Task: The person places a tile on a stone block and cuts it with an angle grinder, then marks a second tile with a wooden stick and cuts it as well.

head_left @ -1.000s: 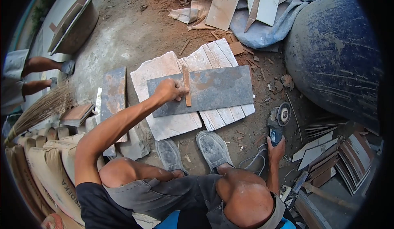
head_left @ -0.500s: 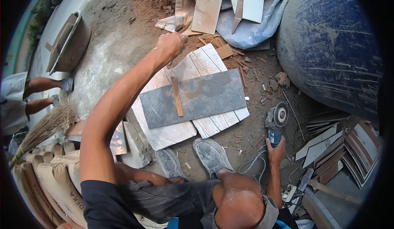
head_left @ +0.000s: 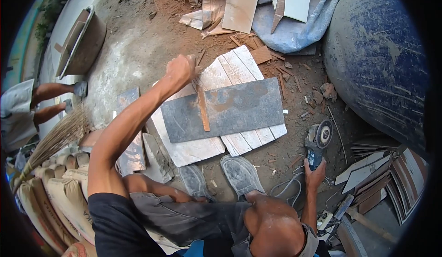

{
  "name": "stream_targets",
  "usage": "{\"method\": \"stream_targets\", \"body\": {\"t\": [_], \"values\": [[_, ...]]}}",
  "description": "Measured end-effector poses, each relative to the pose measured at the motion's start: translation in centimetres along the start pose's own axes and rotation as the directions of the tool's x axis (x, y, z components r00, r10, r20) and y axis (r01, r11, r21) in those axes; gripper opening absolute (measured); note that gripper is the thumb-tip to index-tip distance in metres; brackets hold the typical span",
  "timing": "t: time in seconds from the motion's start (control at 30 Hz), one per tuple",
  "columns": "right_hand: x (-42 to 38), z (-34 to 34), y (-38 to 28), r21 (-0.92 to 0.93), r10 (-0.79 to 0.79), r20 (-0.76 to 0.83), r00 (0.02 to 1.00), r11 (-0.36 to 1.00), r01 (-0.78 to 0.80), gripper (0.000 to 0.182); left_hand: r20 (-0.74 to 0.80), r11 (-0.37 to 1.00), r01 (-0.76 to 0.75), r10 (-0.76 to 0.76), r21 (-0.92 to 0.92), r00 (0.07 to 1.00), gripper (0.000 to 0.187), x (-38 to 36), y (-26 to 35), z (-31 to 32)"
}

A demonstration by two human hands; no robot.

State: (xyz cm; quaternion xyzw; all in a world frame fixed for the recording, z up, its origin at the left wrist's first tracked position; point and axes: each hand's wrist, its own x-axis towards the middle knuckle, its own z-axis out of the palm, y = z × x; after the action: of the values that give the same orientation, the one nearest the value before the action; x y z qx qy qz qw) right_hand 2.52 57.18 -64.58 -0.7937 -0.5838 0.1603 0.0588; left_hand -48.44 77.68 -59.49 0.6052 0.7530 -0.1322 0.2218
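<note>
My left hand [head_left: 182,69] is closed in a fist above the far left edge of a dark grey tile [head_left: 248,107]; I cannot make out what, if anything, is in it. A narrow brown tile strip [head_left: 203,109] lies across that tile, its far end near the fist. Beneath the tile are pale, dusty slabs with straight grooves [head_left: 235,66]. On the right, my right hand [head_left: 315,172] grips the body of an angle grinder [head_left: 315,153], whose round disc [head_left: 325,133] points away from me, low over the dirt.
A big blue drum [head_left: 377,63] stands at the right. Cut tiles [head_left: 241,4] lie on a blue sheet [head_left: 294,31] at the back. Stacked tile pieces [head_left: 368,179] and a cord [head_left: 287,185] are near the grinder. Bags [head_left: 69,197], a broom [head_left: 60,135] and another person's legs [head_left: 48,103] are left.
My left fist has come back toward me and slightly left, lower over the slabs. The view has shifted a little. My right hand still holds the angle grinder in about the same place.
</note>
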Motion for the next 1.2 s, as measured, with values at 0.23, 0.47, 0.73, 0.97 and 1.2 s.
{"method": "stream_targets", "body": {"t": [0.23, 0.47, 0.73, 0.97, 1.2], "values": [[0.0, 0.3, 0.1, -0.009, -0.082, -0.061, 0.995, 0.997, 0.081, 0.062, 0.093, 0.952, 0.052, -0.025, -0.302, 0.995, 0.058, -5.8, -0.8, 3.7], [0.0, 0.2, -0.3, -0.024, -0.048, -0.057, 0.997, 0.999, 0.047, 0.063, -0.068, 0.943, -0.051, 0.030, -0.330, 0.997, 0.041, -5.6, 0.8, 4.5], [-0.1, 0.1, -0.2, -0.020, -0.045, -0.033, 0.998, 0.999, 0.045, 0.066, 0.006, 0.893, -0.104, 0.118, -0.438, 0.993, 0.035, -4.1, 4.9, 2.4], [-0.1, 0.1, -0.2, -0.015, -0.016, -0.033, 0.999, 1.000, 0.016, 0.065, 0.056, 0.867, -0.093, 0.138, -0.489, 0.989, 0.036, -3.2, 6.8, 2.3], [-0.1, 0.1, -0.2, -0.023, -0.005, -0.034, 0.999, 1.000, 0.004, 0.063, 0.027, 0.900, -0.113, 0.137, -0.421, 0.990, 0.037, -2.0, 8.2, 2.7]]}}
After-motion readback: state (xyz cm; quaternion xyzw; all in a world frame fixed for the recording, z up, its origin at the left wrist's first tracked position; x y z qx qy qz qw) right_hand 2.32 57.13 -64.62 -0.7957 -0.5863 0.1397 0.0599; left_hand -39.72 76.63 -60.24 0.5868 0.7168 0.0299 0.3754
